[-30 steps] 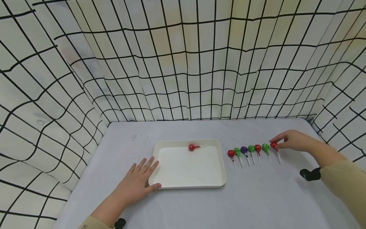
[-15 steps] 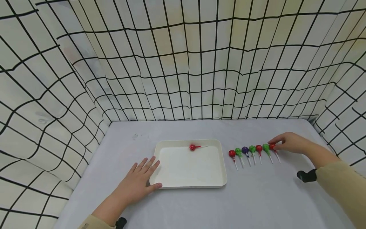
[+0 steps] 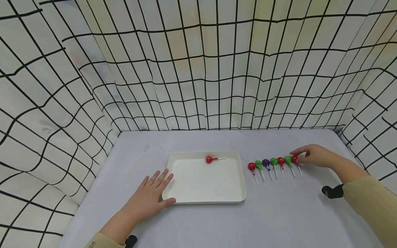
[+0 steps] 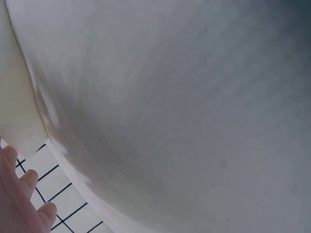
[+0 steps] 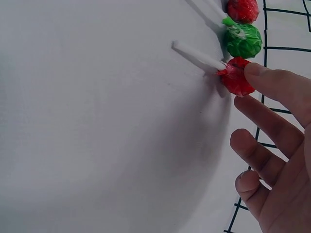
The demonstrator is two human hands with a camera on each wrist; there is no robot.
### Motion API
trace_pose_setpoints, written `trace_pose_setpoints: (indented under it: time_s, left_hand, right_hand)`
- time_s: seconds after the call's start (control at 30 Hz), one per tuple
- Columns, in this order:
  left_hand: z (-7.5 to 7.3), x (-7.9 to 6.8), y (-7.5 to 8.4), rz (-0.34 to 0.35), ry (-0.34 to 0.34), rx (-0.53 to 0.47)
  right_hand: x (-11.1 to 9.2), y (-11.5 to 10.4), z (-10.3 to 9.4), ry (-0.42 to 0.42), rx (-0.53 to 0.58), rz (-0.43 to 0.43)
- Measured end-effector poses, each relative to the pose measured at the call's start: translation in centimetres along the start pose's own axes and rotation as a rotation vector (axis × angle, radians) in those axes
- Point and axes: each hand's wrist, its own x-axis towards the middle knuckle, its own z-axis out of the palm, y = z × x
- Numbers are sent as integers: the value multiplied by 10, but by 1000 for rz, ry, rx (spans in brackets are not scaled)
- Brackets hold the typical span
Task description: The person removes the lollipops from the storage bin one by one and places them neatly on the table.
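At the right end of a row of wrapped lollipops, my right hand (image 3: 317, 155) pinches the head of a red lollipop (image 3: 294, 159) between thumb and forefinger. The right wrist view has the thumb on the red wrapper (image 5: 236, 80) and the other fingers loosely bent below. Right beside it lies a green lollipop (image 3: 288, 160), stick toward me. My left hand (image 3: 150, 198) rests with spread fingers at the left edge of a white tray (image 3: 201, 184). Inside the tray, near its far rim, a red lollipop (image 3: 209, 159) lies sideways, stick to the right.
Several more lollipops continue the row leftward: red (image 3: 281, 161), green (image 3: 273, 161), purple (image 3: 266, 163), green (image 3: 258, 164) and red (image 3: 251, 166) beside the tray. A white cloth covers the table (image 3: 279, 213). White walls with a black grid (image 3: 217, 69) enclose its back and sides.
The right hand has shifted the end red lollipop slightly left, closer against its green neighbour. The left hand keeps its place at the tray.
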Motion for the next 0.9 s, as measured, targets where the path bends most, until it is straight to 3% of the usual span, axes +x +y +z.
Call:
trace_pose_setpoints:
  time_s: [0.67,0.9]
  left_hand:
    - [1,1,-2,-1,-6,13]
    - [2,0,-2,0,-7,16]
  right_hand:
    - [0,-25,-9,25,-12,-25]
    - [7,-45,-6,30,-29,-34]
